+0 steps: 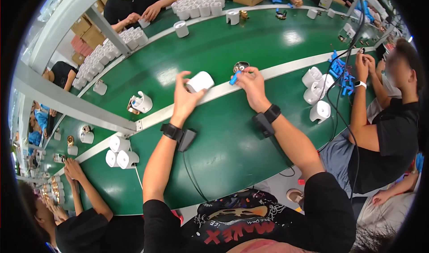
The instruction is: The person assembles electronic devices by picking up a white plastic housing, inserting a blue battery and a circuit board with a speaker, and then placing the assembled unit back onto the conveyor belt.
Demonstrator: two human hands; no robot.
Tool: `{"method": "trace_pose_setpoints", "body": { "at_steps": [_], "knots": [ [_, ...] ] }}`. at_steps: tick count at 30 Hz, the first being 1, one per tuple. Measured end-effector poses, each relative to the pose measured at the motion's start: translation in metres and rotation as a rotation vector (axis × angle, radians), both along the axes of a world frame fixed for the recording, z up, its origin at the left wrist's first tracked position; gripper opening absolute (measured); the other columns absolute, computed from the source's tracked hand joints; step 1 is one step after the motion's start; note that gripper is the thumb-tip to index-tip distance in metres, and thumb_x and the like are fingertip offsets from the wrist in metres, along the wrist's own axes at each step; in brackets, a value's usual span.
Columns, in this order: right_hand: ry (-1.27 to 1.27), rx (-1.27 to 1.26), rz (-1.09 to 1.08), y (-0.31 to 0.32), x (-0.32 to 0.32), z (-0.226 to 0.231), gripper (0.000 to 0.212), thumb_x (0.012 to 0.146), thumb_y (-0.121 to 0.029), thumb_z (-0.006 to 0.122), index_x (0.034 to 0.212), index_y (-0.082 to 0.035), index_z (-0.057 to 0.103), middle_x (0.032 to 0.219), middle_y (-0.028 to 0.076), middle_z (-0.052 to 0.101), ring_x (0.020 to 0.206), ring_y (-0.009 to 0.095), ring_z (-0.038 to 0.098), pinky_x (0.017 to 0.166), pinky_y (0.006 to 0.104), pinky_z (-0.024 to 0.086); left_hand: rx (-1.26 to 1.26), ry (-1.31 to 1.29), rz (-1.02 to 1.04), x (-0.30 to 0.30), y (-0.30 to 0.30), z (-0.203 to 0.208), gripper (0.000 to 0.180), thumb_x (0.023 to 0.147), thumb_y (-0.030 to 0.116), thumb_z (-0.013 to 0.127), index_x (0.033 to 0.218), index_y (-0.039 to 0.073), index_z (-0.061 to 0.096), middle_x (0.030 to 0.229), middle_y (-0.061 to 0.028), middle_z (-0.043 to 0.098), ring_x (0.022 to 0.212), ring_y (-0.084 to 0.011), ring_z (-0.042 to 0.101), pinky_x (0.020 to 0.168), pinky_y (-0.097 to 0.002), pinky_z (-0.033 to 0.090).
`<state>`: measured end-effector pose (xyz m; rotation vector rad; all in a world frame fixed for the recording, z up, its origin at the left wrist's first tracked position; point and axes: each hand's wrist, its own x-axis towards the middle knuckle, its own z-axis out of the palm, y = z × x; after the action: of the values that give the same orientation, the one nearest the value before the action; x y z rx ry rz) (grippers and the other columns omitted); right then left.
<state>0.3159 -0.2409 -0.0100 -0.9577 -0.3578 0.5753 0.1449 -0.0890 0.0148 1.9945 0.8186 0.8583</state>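
Note:
My left hand point(184, 102) has its thumb and fingers around a smooth white plastic housing point(201, 82), held tilted over the pale rail of the workbench. In my right hand point(253, 91), a small blue battery point(235, 77) is pinched between thumb and fingers. Just beyond those fingertips is a shiny round metallic part point(240, 66) with a pale centre; whether it is joined to the battery I cannot tell. Both wrists wear black straps with small boxes, and a thin cable runs down from the left one.
Three white housings point(121, 152) stand to my left, and several more point(318, 90) to my right beside piled blue batteries point(342, 72). Black cables point(336, 112) hang at the right. Across the rail, the green conveyor point(201, 52) carries scattered housings. A metal post point(89, 94) rises at left; co-workers sit on both sides.

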Motion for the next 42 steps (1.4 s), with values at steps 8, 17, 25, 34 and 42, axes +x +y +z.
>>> {"method": "trace_pose_setpoints", "body": {
  "at_steps": [8,17,25,34,42],
  "knots": [
    [-0.125,-0.054,0.182,0.002,-0.003,0.01,0.034,0.089,-0.003,0.067,0.12,0.002,0.054,0.108,0.012,0.066,0.095,0.017,0.066,0.085,0.0278,0.054,0.14,0.014,-0.3,-0.023,-0.029,-0.001,0.07,0.069,0.008,0.08,0.133,0.004,0.053,0.119,-0.0119,0.05,0.108,-0.0244,0.058,0.095,-0.0339,0.049],
    [-0.712,-0.38,0.243,0.005,-0.025,0.002,0.028,0.087,-0.001,0.067,0.113,0.002,0.061,0.103,0.008,0.067,0.089,0.009,0.064,0.079,0.0243,0.054,0.07,0.017,-0.351,-0.029,-0.031,0.0,0.066,0.07,0.011,0.08,0.131,0.005,0.056,0.116,-0.0109,0.053,0.107,-0.025,0.058,0.094,-0.0348,0.048],
    [-0.719,-0.334,0.268,0.005,-0.026,0.003,0.026,0.085,-0.003,0.067,0.11,0.001,0.06,0.093,0.006,0.067,0.078,0.009,0.064,0.073,0.0248,0.054,0.085,0.037,-0.339,-0.029,-0.034,0.002,0.066,0.07,0.013,0.08,0.131,0.005,0.056,0.113,-0.0105,0.055,0.103,-0.0249,0.058,0.09,-0.0348,0.049],
    [-0.555,-0.277,0.268,0.003,-0.025,0.012,0.02,0.089,-0.003,0.066,0.107,0.001,0.06,0.098,0.007,0.066,0.088,0.011,0.064,0.077,0.026,0.053,0.09,-0.149,-0.32,-0.027,-0.022,-0.01,0.065,0.067,0.009,0.08,0.126,0.003,0.052,0.113,-0.0122,0.055,0.104,-0.0268,0.059,0.093,-0.0369,0.048],
    [-0.093,0.018,0.095,0.0,-0.031,0.019,0.013,0.087,0.003,0.068,0.097,0.0,0.059,0.102,0.012,0.066,0.093,0.016,0.065,0.081,0.0302,0.056,-0.017,-0.009,-0.359,-0.028,-0.029,-0.006,0.07,0.065,0.008,0.081,0.125,0.004,0.045,0.116,-0.0167,0.059,0.111,-0.0292,0.06,0.099,-0.0388,0.046]
  ]
}}
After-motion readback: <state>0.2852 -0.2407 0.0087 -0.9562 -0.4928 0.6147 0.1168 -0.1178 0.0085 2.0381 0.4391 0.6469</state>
